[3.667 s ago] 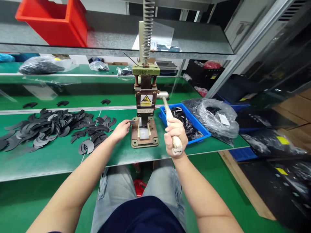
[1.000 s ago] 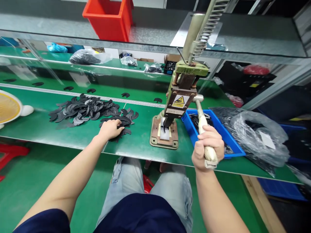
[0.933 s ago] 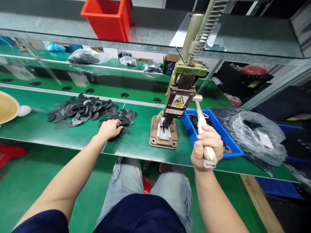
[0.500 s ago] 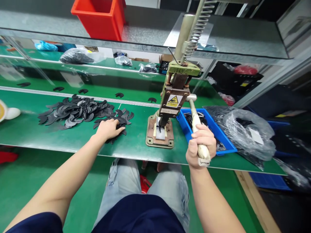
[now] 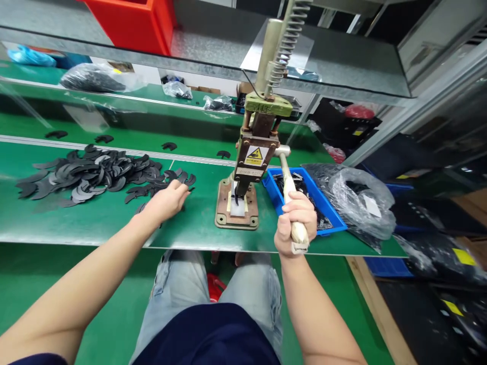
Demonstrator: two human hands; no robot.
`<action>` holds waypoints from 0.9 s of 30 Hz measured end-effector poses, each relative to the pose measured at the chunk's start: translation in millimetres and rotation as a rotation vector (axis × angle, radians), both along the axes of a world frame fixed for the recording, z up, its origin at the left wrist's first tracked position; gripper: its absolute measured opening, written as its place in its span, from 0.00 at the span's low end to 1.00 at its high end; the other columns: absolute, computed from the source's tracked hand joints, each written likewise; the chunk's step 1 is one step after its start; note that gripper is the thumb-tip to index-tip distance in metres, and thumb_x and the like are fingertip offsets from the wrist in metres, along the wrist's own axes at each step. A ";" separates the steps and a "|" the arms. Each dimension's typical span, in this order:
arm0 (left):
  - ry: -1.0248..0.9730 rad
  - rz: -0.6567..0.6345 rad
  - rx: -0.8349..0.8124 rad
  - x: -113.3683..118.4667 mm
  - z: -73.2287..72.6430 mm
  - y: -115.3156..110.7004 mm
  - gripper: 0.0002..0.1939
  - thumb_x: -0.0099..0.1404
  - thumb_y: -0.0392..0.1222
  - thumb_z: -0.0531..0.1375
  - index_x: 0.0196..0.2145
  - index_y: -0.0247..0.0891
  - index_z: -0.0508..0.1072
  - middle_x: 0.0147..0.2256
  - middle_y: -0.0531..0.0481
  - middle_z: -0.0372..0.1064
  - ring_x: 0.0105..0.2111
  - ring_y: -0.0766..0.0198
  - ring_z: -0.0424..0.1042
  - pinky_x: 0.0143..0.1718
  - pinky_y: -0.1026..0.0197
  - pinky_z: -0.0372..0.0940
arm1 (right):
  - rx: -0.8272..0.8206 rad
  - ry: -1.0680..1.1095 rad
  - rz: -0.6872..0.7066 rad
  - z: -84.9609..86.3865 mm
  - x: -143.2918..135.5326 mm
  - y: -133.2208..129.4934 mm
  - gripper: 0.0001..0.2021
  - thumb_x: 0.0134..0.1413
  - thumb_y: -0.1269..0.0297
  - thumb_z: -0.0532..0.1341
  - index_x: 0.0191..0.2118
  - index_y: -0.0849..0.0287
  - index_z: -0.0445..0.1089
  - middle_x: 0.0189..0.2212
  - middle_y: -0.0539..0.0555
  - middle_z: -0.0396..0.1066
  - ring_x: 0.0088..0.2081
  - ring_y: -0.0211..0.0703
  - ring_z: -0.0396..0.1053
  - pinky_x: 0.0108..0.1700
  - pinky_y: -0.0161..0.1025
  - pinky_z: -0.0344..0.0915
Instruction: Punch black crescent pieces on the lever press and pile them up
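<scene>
My right hand (image 5: 296,223) is wrapped round the pale, worn lever (image 5: 287,177) of a green and brown hand press (image 5: 255,154). Under the ram, on the base plate (image 5: 222,219), a small dark curved piece (image 5: 236,196) sits on a light block. My left hand (image 5: 171,198) is at the near right side of a small heap of black crescent-shaped pieces (image 5: 150,187). Its fingers are drawn together, and what they hold, if anything, is hidden. A dark tip shows just beyond them. Farther left lies a larger pile of the same pieces (image 5: 87,175).
Right of the press stands a blue tray (image 5: 335,227) of small dark parts, beside clear plastic bags (image 5: 361,203). Several single black pieces (image 5: 169,146) lie along the back strip. Above, a metal shelf (image 5: 213,50) carries a red bin (image 5: 133,25).
My left hand has moved from flat on the small heap to its right edge, fingers drawn together. My right hand stays on the lever. The whole view has shifted slightly.
</scene>
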State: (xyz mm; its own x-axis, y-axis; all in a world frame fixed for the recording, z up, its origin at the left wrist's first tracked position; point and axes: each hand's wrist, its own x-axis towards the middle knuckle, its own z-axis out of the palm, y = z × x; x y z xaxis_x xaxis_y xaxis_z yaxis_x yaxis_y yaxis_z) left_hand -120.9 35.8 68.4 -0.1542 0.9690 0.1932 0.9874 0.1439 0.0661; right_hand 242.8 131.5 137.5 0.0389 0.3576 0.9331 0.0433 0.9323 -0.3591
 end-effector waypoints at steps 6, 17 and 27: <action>-0.097 -0.297 -0.038 48.5 -13.2 12.8 0.17 0.78 0.39 0.51 0.57 0.42 0.76 0.46 0.40 0.76 0.46 0.51 0.78 0.49 0.53 0.70 | 0.003 -0.006 0.008 -0.9 1.2 0.2 0.05 0.62 0.63 0.65 0.36 0.52 0.68 0.32 0.51 0.71 0.49 0.54 0.77 0.56 0.65 0.75; -0.821 0.089 0.016 67.8 -21.9 41.7 0.16 0.73 0.57 0.60 0.34 0.44 0.67 0.23 0.55 0.72 0.25 0.61 0.74 0.30 0.62 0.63 | 0.007 -0.009 0.035 -1.7 1.4 0.0 0.05 0.62 0.63 0.65 0.37 0.53 0.68 0.33 0.51 0.71 0.50 0.54 0.76 0.57 0.64 0.75; -1.153 -0.047 -0.106 97.6 3.5 84.0 0.17 0.69 0.56 0.67 0.39 0.40 0.71 0.23 0.53 0.75 0.21 0.63 0.74 0.25 0.64 0.67 | 0.009 -0.012 0.007 -2.1 1.2 0.0 0.06 0.63 0.61 0.65 0.36 0.51 0.67 0.32 0.50 0.70 0.49 0.53 0.76 0.56 0.65 0.75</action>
